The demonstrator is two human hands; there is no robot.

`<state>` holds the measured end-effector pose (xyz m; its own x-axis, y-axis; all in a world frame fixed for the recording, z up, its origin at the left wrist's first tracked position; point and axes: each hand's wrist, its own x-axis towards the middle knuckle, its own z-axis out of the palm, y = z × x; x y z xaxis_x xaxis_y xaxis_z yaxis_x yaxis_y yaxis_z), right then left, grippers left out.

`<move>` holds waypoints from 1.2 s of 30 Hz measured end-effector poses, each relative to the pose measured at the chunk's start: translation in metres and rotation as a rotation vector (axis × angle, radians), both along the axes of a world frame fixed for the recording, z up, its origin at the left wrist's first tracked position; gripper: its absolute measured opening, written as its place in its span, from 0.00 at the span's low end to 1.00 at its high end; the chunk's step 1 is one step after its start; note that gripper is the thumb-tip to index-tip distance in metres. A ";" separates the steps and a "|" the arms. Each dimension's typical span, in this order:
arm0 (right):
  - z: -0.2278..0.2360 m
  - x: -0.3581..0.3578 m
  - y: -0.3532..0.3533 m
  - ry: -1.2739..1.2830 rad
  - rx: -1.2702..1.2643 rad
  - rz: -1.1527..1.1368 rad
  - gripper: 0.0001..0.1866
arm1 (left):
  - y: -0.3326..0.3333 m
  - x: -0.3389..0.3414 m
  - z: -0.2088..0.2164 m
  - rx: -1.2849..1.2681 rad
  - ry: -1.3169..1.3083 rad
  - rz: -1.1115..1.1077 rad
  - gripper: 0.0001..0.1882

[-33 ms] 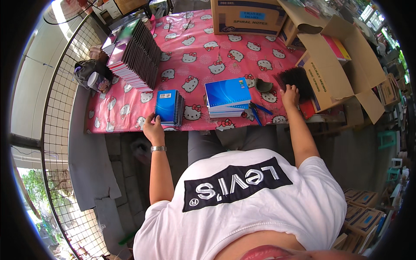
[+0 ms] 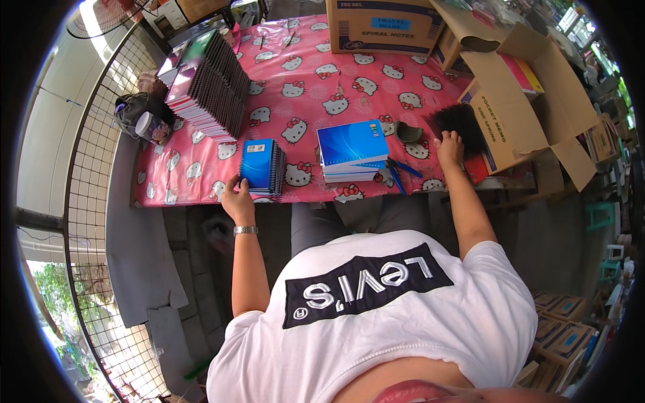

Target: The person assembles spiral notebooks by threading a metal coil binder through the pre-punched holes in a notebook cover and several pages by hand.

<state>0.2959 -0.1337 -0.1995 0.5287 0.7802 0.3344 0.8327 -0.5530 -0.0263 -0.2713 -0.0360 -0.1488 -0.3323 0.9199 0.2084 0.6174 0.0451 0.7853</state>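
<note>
My left hand [image 2: 238, 199] is at the table's near edge, thumb and fingers closed on the lower left corner of a small stack of blue spiral notebooks [image 2: 256, 166]. Farther right, my right hand [image 2: 449, 149] rests with its fingers bent and a little apart against a black, finely ridged bundle [image 2: 462, 127]; its exact kind is unclear. Something flat and red [image 2: 476, 169] shows under that bundle. Between my hands stands a second stack of blue spiral notebooks [image 2: 353, 142], its layers unevenly lined up. Blue-handled pliers [image 2: 396, 176] lie against its right side.
A tall stack of black-coiled notebooks [image 2: 211, 87] rises at the left, beside a dark bag [image 2: 140, 111] and a cup [image 2: 144, 123]. An olive curved piece [image 2: 408, 132] lies behind the pliers. An open carton [image 2: 514, 124] stands right; a closed carton [image 2: 383, 27] is at the back.
</note>
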 end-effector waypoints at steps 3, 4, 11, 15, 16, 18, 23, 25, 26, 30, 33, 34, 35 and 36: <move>0.001 0.012 0.000 0.053 -0.047 0.086 0.11 | 0.007 -0.003 -0.001 -0.029 0.080 -0.023 0.15; 0.006 0.013 0.003 0.106 -0.015 0.093 0.11 | 0.007 0.001 0.004 0.059 0.212 -0.009 0.14; 0.058 -0.017 0.032 0.224 0.380 0.239 0.13 | -0.023 0.165 0.117 0.628 0.454 -0.962 0.20; 0.092 -0.051 0.027 0.379 0.555 0.380 0.13 | -0.015 0.204 0.119 0.359 0.768 -1.230 0.15; 0.107 -0.068 0.019 0.456 0.557 0.409 0.13 | -0.011 0.202 0.127 0.321 0.755 -1.263 0.14; 0.107 -0.084 0.000 0.858 0.551 0.428 0.13 | -0.001 0.203 0.143 0.222 0.664 -1.324 0.13; 0.123 -0.162 -0.036 1.708 0.544 0.434 0.16 | 0.015 0.203 0.141 0.254 0.549 -1.426 0.11; 0.124 -0.180 -0.039 1.753 0.534 0.432 0.17 | 0.019 0.204 0.145 0.181 0.542 -1.396 0.12; 0.126 -0.182 -0.038 1.627 0.524 0.413 0.17 | 0.020 0.204 0.149 0.146 0.540 -1.378 0.12; 0.131 -0.170 -0.019 1.016 0.673 0.626 0.17 | 0.015 0.207 0.171 0.249 0.646 -1.270 0.12; 0.164 -0.158 -0.010 0.660 0.615 0.770 0.17 | 0.015 0.207 0.158 0.445 0.601 -1.155 0.10; 0.168 -0.157 -0.009 0.660 0.589 0.763 0.17 | 0.013 0.211 0.152 0.483 0.591 -1.114 0.09; 0.174 -0.157 -0.008 0.659 0.563 0.756 0.17 | 0.012 0.214 0.149 0.519 0.581 -1.074 0.08; 0.178 -0.157 -0.006 0.659 0.536 0.749 0.17 | 0.013 0.216 0.147 0.552 0.584 -1.057 0.08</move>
<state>0.1387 -0.1399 -0.0211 0.1857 0.8141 0.5503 0.6858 0.2937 -0.6659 -0.0554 -0.0228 -0.0019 0.7515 0.4277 0.5024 0.4087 -0.8995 0.1544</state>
